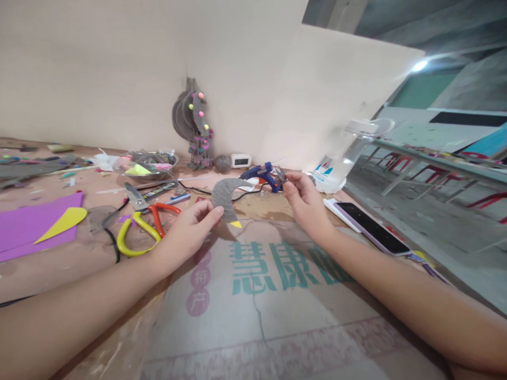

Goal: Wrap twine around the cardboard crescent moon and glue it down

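My left hand pinches the left edge of a crescent wrapped in grey yarn. The crescent's lower tip is bare and yellow. To its right, my right hand is closed on a small tangled bundle of grey yarn, partly hidden by the fingers. A loose grey strand lies across the printed cardboard below both hands. Just behind the right hand rests a blue glue gun. Scissors with yellow and orange handles lie left of my left hand.
Purple sheets with a yellow cutout lie at left. Behind stand a metal bowl of scraps, a grey pompom ornament, a yarn ball and a white clock. A plastic jug and a phone are at right.
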`<act>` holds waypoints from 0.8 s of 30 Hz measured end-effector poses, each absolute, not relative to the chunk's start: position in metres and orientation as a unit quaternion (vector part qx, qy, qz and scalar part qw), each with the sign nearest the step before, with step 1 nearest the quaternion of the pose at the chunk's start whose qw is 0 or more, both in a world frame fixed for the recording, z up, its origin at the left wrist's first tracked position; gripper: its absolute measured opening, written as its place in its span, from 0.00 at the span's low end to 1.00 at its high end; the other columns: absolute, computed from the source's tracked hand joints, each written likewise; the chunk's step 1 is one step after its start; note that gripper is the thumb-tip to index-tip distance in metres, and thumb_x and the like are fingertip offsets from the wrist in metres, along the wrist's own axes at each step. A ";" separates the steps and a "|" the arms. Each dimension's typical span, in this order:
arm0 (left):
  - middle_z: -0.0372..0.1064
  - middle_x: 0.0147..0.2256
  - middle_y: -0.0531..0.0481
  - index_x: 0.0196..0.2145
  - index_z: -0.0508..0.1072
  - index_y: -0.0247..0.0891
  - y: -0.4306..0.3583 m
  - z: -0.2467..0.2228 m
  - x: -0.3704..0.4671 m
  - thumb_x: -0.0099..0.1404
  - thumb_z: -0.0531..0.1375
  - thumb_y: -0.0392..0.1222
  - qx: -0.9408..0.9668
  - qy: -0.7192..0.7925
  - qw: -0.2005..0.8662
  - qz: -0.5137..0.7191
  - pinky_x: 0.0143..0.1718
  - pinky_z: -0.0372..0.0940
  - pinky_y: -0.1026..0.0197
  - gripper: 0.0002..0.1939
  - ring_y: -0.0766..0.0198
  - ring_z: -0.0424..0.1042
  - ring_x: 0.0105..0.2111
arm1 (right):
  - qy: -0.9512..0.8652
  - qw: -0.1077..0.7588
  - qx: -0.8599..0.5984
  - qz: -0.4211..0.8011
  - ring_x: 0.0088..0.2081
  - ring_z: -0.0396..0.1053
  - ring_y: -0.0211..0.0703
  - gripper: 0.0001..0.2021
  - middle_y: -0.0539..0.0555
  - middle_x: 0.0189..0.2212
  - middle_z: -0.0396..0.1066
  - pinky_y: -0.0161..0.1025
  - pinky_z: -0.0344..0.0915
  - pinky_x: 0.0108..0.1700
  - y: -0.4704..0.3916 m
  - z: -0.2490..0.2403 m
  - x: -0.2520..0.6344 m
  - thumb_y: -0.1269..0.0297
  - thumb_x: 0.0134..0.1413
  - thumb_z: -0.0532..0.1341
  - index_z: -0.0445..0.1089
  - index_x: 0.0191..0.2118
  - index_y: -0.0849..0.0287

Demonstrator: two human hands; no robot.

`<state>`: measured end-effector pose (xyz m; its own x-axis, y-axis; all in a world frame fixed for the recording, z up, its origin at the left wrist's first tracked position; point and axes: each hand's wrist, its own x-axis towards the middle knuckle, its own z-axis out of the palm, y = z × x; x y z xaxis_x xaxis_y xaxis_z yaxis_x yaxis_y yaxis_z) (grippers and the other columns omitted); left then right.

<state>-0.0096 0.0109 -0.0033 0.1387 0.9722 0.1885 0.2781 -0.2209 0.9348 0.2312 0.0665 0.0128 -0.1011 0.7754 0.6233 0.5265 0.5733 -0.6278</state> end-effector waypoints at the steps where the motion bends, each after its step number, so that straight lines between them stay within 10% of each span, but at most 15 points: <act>1: 0.58 0.21 0.57 0.24 0.63 0.38 0.011 -0.003 -0.010 0.62 0.52 0.51 0.646 0.486 0.386 0.444 0.22 0.52 0.65 0.16 0.69 0.58 0.21 | -0.727 0.500 -0.453 0.126 0.38 0.66 0.40 0.11 0.54 0.39 0.67 0.39 0.63 0.41 0.072 0.012 0.235 0.63 0.59 0.51 0.60 0.46 0.59; 10: 0.60 0.23 0.56 0.24 0.63 0.38 0.011 0.000 -0.009 0.62 0.52 0.50 0.663 0.472 0.379 0.441 0.26 0.53 0.64 0.15 0.68 0.60 0.24 | -0.848 0.292 -0.437 0.077 0.50 0.62 0.46 0.18 0.61 0.49 0.64 0.47 0.58 0.53 0.073 -0.001 0.233 0.70 0.55 0.54 0.62 0.53 0.61; 18: 0.60 0.25 0.55 0.25 0.64 0.38 0.010 0.001 -0.008 0.62 0.52 0.49 0.660 0.442 0.406 0.452 0.28 0.55 0.65 0.13 0.67 0.60 0.26 | -0.839 0.355 -0.398 0.111 0.39 0.66 0.41 0.07 0.54 0.33 0.68 0.41 0.62 0.45 0.044 0.024 0.212 0.65 0.55 0.56 0.67 0.29 0.61; 24: 0.59 0.24 0.56 0.25 0.63 0.38 0.010 -0.002 -0.009 0.62 0.53 0.49 0.643 0.443 0.429 0.454 0.27 0.55 0.66 0.14 0.68 0.60 0.26 | -0.834 0.341 -0.389 0.193 0.41 0.66 0.41 0.12 0.55 0.41 0.68 0.40 0.64 0.42 0.038 0.022 0.208 0.64 0.52 0.60 0.67 0.43 0.58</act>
<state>-0.0091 0.0101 -0.0017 0.1952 0.9593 0.2039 0.1816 -0.2397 0.9537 0.2083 0.0378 0.0223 -0.4651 0.7796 0.4194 0.5165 0.6237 -0.5867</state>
